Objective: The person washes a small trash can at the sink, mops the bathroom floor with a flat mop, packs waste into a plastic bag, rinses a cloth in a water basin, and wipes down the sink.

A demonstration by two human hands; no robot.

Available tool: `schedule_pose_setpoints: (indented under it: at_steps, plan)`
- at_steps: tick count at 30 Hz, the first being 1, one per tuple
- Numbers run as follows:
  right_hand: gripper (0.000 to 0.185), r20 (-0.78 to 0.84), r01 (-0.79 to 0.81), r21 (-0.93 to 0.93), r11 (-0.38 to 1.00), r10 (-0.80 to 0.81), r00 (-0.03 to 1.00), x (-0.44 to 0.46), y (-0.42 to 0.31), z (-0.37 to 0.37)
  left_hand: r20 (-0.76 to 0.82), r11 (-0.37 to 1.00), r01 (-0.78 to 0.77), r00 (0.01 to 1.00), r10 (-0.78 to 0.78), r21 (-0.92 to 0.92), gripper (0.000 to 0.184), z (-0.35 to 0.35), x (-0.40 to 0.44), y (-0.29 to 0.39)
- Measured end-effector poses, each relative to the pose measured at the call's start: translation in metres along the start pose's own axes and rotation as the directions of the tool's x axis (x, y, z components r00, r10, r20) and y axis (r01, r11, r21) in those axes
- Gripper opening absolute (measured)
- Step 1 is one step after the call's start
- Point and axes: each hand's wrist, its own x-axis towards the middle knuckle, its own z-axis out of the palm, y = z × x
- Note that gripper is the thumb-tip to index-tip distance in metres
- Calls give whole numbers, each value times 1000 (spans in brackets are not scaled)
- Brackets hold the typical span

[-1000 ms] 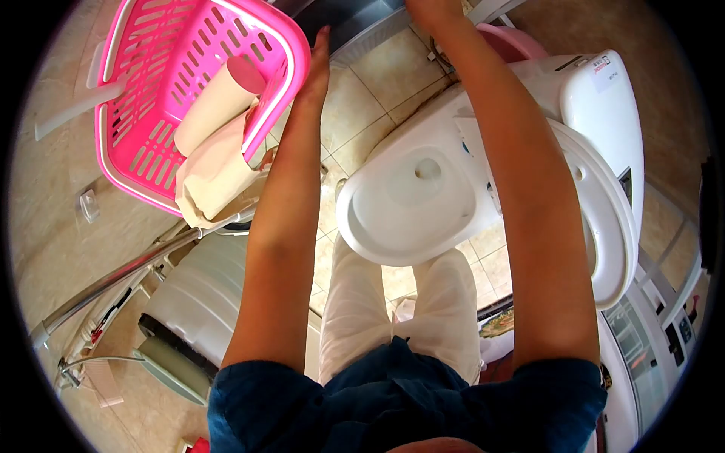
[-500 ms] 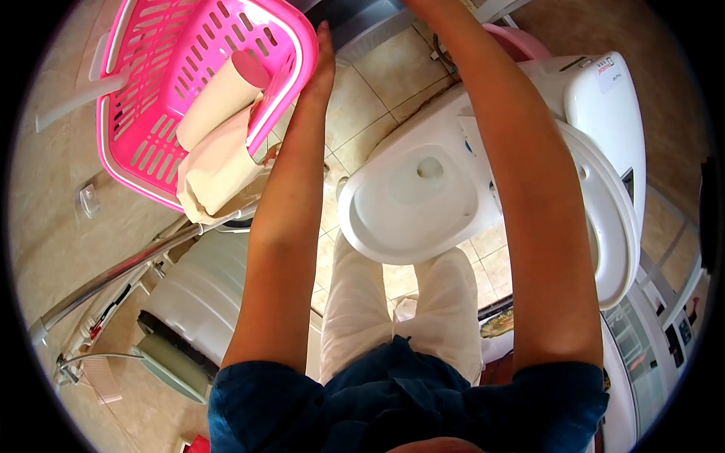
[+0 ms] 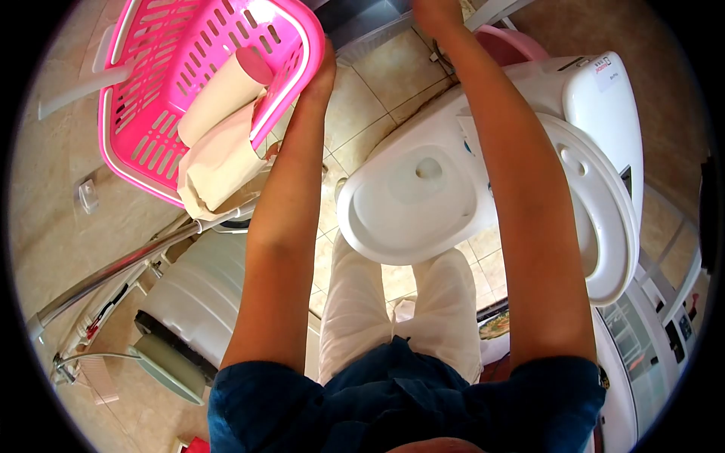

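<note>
Moved since the earlier frame: pink slotted basket (image 3: 192, 45), slightly rightward in view; left hand (image 3: 320, 79), fingertips now hidden by its rim; right hand (image 3: 438, 15), further into view at the top edge.

Dark-blue top (image 3: 400, 385) and white trousers (image 3: 355, 302): nearest, worn.

Toilet bowl (image 3: 411, 204): ahead of the trousers, between the forearms; seat partly behind the right forearm.

Basket: upper left, opening toward the viewer, top cut off. Lies left of the left hand, the nearer of the two, which is at its right-hand rim; full long axis not shown. Left grip: fingers hidden, closure cannot be told. Contents: cream roll (image 3: 224, 98), long axis slanting up toward that rim; cream paper (image 3: 223, 162) beside it.

Dark-grey tub (image 3: 362, 26): farther, between the hands. Right grip: beside it, cropped; state cannot be told.
</note>
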Motion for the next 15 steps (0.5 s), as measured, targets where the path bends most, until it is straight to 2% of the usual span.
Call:
schedule_pose_setpoints:
  at_steps: [1,3,4,6,8,10,13,15]
  plan:
    - [38,85,-71,83,994,64,994,-4,2,-3,-18,992,-23,1000,25,124,58,10,7,-13]
    - [43,71,-61,104,993,54,996,-8,10,-1,0,981,-27,1000,27,193,53,21,7,-26]
    - [45,64,-57,114,992,50,997,-10,12,-1,35,990,-9,999,4,138,50,0,1,-1]
    - [47,88,-25,115,993,14,996,-11,12,-9,64,980,15,998,-28,200,46,-7,0,8]
    - [47,81,25,119,993,-35,996,-9,14,-18,52,907,20,998,-46,421,43,17,5,-20]
    - [48,41,95,130,987,-101,994,-8,18,-18,47,906,7,998,-30,423,44,13,3,-15]
    - [50,66,37,125,991,-46,997,-3,27,-7,34,994,-47,998,44,99,47,-17,-2,4]
    - [48,153,-53,66,996,43,987,4,31,3,13,996,-85,996,85,28,43,-22,-1,8]
